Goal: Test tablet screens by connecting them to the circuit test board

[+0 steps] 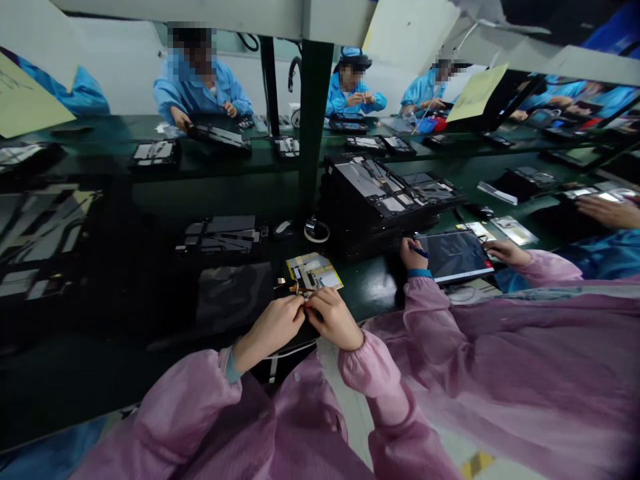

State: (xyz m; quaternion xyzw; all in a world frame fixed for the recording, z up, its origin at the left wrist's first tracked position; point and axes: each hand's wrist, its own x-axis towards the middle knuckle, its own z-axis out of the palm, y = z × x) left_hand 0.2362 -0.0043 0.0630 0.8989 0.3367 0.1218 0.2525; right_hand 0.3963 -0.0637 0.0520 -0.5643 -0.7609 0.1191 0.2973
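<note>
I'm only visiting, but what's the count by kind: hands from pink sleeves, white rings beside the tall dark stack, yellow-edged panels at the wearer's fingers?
Wearer's left hand and right hand: 2
Neighbour's hands: 2
White ring: 1
Yellow-edged panel: 1
Total: 6

A flat, rectangular grey-and-tan panel edged in yellow lies just beyond the grip; loose cloth sleeves behind the grip are pink.

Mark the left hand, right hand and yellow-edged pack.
Left hand [276, 323], head view: back of the hand.
Right hand [334, 317], head view: back of the hand.
Yellow-edged pack [318, 271], head view: its upper face.
</note>
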